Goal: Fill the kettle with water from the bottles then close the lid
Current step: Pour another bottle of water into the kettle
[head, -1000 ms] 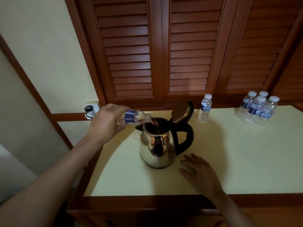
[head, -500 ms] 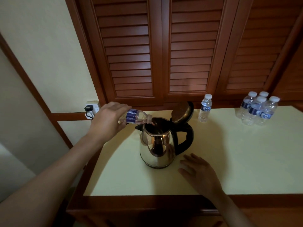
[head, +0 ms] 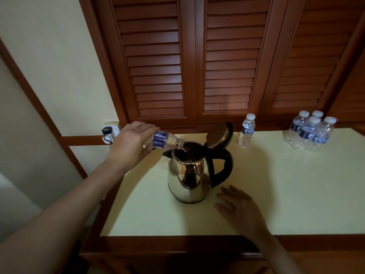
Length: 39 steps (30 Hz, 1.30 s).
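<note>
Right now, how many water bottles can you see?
6. One tilted bottle is in the left hand, pouring into the kettle. One single bottle stands behind the kettle. A cluster of four stands far right; more may hide behind it.

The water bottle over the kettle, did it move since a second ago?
Barely. The left hand keeps the small clear plastic bottle with the blue label tipped, neck at the open shiny steel kettle, perhaps tilted slightly more. The right hand stays flat on the cream tabletop; the raised lid is unchanged.
</note>
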Tool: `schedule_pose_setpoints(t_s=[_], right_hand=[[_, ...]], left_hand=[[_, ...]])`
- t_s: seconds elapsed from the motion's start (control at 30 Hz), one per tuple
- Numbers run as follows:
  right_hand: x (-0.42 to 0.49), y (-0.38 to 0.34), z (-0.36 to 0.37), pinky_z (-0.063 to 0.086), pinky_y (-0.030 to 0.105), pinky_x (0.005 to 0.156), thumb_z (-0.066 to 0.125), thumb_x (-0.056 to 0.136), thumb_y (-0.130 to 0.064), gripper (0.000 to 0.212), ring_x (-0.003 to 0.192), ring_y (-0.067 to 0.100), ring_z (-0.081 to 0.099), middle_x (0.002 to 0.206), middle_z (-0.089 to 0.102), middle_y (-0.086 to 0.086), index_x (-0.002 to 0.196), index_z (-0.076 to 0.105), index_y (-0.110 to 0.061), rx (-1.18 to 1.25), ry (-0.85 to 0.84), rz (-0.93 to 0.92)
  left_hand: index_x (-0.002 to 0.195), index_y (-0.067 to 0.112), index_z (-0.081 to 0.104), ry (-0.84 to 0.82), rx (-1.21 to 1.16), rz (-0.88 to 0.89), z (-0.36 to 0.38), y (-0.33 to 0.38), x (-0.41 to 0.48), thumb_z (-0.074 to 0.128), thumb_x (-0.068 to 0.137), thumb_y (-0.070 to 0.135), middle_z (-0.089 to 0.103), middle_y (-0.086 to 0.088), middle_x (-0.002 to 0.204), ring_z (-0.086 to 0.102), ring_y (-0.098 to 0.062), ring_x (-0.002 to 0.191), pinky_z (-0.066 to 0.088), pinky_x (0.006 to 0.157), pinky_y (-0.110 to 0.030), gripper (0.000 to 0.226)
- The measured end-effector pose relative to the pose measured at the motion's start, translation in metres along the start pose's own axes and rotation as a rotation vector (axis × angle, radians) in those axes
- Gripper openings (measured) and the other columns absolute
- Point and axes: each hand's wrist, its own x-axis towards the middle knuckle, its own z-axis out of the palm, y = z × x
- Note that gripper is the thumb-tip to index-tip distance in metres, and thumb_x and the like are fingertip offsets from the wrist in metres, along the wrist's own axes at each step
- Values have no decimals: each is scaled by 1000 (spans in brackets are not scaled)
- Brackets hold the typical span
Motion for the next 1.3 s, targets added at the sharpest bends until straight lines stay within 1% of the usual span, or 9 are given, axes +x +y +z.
schedule_pose_setpoints(t_s=[0.13, 0.4, 0.53, 0.73, 0.83, 0.9, 1.07, 1.2, 1.3], right_hand=[[-1, 2, 0, 31, 36, 116, 47, 87, -65, 49, 141, 10, 38, 141, 54, -14, 122, 67, -37, 4, -17, 25], [0, 2, 1, 33, 37, 116, 48, 87, -65, 48, 140, 11, 39, 141, 54, -13, 122, 67, -37, 6, -23, 27], [1, -1, -1, 29, 30, 114, 57, 87, -57, 42, 137, 15, 44, 138, 59, -7, 118, 71, -32, 8, -8, 21], [0, -3, -2, 26, 26, 113, 51, 86, -61, 47, 137, 13, 44, 138, 59, -9, 117, 71, -33, 4, -11, 31], [0, -6, -5, 22, 23, 113, 61, 87, -53, 39, 137, 12, 43, 138, 58, -9, 118, 71, -32, -4, -20, 30], [0, -7, -6, 23, 25, 113, 65, 88, -49, 36, 137, 14, 43, 139, 58, -9, 119, 71, -32, -10, -26, 31], [-1, -3, -3, 30, 32, 115, 49, 87, -62, 48, 139, 12, 40, 140, 55, -12, 120, 69, -35, 3, -16, 29], [-1, -4, -3, 35, 37, 114, 49, 87, -62, 46, 139, 12, 41, 140, 56, -12, 120, 69, -36, 7, -12, 27], [-1, -5, -4, 37, 39, 113, 50, 86, -61, 46, 138, 13, 42, 139, 57, -11, 119, 70, -35, 17, -11, 40]], left_hand=[[127, 9, 68, -2, 18, 12, -1, 0, 1, 90, 69, 9, 71, -11, 121, 63, -33, 112, 49, 92, -43, 61], [124, 8, 69, 20, 45, 46, -4, 0, 7, 86, 71, 3, 71, -12, 121, 62, -34, 111, 48, 92, -44, 56], [124, 7, 69, 19, 53, 73, -5, 1, 12, 84, 71, 1, 71, -13, 121, 63, -35, 111, 48, 92, -45, 55], [123, 6, 70, 30, 70, 110, -4, 1, 20, 81, 74, -1, 71, -15, 122, 63, -37, 113, 49, 97, -48, 50], [122, 4, 71, 51, 87, 160, -5, 3, 24, 81, 75, -2, 72, -16, 120, 64, -38, 112, 49, 96, -48, 48], [123, 4, 70, 61, 110, 186, -6, 4, 26, 80, 77, -1, 71, -16, 122, 63, -38, 114, 48, 97, -48, 47], [128, 4, 66, 58, 189, 274, -10, 2, 35, 69, 88, 5, 66, -17, 130, 58, -38, 123, 44, 104, -49, 41], [127, 3, 66, 77, 268, 356, -15, 1, 46, 67, 91, 6, 64, -20, 132, 56, -38, 127, 36, 113, -54, 36], [124, 1, 66, 110, 304, 407, -24, 5, 56, 58, 94, 7, 64, -22, 131, 56, -40, 127, 34, 115, -54, 32]])
